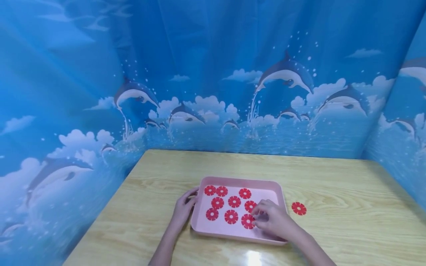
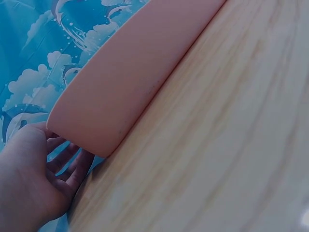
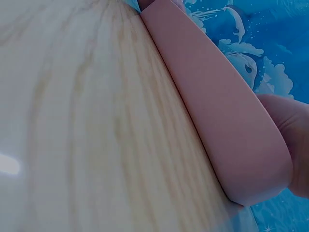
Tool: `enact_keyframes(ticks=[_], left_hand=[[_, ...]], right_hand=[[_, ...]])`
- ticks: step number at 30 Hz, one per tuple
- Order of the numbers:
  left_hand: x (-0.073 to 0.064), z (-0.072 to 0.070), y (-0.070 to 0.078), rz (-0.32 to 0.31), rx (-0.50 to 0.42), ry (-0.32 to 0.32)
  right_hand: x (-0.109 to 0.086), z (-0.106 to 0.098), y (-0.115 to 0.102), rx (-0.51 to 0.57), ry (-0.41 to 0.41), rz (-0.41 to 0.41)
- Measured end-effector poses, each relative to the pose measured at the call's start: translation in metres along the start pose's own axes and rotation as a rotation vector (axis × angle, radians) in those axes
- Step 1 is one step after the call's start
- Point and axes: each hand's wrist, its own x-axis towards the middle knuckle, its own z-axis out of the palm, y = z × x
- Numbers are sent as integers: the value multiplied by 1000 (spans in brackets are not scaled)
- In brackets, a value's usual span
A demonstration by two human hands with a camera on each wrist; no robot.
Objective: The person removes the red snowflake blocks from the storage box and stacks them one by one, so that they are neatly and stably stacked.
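Observation:
A shallow pink tray [image 1: 219, 229] sits on the table with several red notched plastic discs, each with a round hole in the middle, spread flat inside it. My left hand [image 1: 182, 207] holds the tray's left side, its fingertips at the rim and outer wall; the left wrist view shows curled fingers against the tray's corner. Over the tray's right part reaches my right hand [image 1: 273, 221], thumb and forefinger pinching the edge of the red disc [image 1: 244, 224] nearest the front right. Another disc [image 1: 249, 203] lies just behind those fingertips. In the right wrist view, the tray wall hides my right fingers.
One more red disc [image 1: 295, 211] lies on the wooden table [image 1: 349, 207], right of the tray. Blue curtains [image 1: 213, 55] printed with dolphins hang behind the table and along both sides.

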Motion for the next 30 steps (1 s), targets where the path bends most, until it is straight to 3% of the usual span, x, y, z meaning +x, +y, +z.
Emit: enact_keyframes(ticks=[14,30], left_hand=[[2,1,-1,7,20,4],[0,0,2,0,-1,1]], right_hand=[[2,2,1,-178,-55,-3],[2,3,0,-175,-60,10]])
